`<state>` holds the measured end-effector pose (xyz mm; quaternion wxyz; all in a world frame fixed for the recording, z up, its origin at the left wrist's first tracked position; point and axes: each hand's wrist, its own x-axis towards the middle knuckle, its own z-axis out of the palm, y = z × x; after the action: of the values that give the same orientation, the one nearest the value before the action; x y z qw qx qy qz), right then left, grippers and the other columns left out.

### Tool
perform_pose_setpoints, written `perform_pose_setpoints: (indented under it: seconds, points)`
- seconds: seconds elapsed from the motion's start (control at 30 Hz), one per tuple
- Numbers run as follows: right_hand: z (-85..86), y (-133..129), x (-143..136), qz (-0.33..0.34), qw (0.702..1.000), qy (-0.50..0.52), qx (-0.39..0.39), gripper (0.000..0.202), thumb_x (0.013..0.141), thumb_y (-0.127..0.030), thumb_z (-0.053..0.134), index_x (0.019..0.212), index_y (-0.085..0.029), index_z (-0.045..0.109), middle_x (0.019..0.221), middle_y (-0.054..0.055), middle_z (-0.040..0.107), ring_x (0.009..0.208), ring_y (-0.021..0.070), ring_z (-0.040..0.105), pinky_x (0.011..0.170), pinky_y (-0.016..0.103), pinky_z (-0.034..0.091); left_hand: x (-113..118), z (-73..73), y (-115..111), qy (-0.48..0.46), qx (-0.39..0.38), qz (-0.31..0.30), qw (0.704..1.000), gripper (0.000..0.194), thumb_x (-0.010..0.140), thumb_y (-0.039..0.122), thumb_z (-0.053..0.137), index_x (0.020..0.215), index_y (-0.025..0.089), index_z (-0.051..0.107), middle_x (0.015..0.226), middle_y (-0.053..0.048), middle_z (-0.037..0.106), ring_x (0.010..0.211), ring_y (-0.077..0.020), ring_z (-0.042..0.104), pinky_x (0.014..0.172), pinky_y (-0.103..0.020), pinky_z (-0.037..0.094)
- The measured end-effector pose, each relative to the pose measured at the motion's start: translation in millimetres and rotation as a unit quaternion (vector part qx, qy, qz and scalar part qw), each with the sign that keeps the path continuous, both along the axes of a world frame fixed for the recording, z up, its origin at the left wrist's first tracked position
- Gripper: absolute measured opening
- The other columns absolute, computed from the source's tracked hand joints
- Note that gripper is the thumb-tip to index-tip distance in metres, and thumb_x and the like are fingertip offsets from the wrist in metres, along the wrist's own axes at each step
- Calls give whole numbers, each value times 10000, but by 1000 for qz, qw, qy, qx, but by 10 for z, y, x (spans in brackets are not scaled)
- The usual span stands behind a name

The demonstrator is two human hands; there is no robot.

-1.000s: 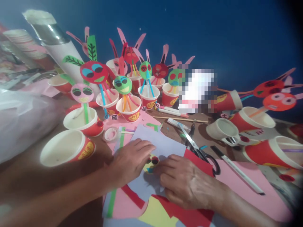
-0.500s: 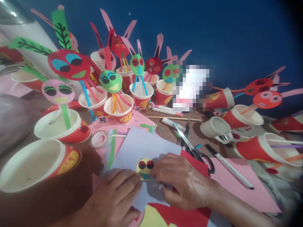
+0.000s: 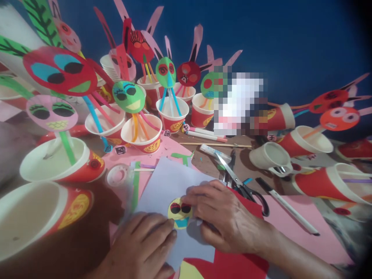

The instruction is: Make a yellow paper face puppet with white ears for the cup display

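Note:
A yellow paper circle (image 3: pixel 179 223) with dark eyes, red lids and a blue mouth lies on a lavender paper sheet (image 3: pixel 171 182). My left hand (image 3: pixel 145 242) rests on the sheet, its fingers together and fingertips at the circle's left edge. My right hand (image 3: pixel 223 217) is curled over the circle's right side, fingertips touching it near the right eye. Whatever the right thumb and fingers may pinch is hidden. Beneath the sheet are red paper (image 3: pixel 241 267) and yellow paper (image 3: pixel 188 271).
Scissors (image 3: pixel 241 180), a black-capped marker (image 3: pixel 290 209) and a white mug (image 3: pixel 270 157) are to the right. Several red-and-white cups, such as one near the left edge (image 3: pixel 78 205), stand around, many holding paper faces on straws. Pink paper (image 3: pixel 308 224) lies at the right.
My right hand's fingertips have moved up the circle, from beside its mouth to its right eye. My left hand stays at the left edge. The view has shifted slightly closer.

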<state>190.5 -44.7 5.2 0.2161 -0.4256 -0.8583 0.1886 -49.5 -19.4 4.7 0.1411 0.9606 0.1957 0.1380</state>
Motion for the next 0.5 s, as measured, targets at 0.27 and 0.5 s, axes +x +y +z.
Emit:
perform_pose_setpoints:
  seconds: [0.27,0.5]
  points:
    - [13,-8,-42,12,1000,-2,-15,174,754,-122,496,895,-184,577,1225,63,623,1158,248,500,922,426,354,8,-207,-39,-71,13,19,997,312,918,285,354,980,220,652,1008,-8,707,911,-190,566,787,-341,399]
    - [60,55,56,-132,957,216,-141,105,782,-113,540,802,-215,524,1174,48,638,1081,206,551,911,353,396,-51,-110,24,-80,-46,15,996,177,858,275,502,965,226,634,1010,-8,683,929,-177,570,816,-283,426]
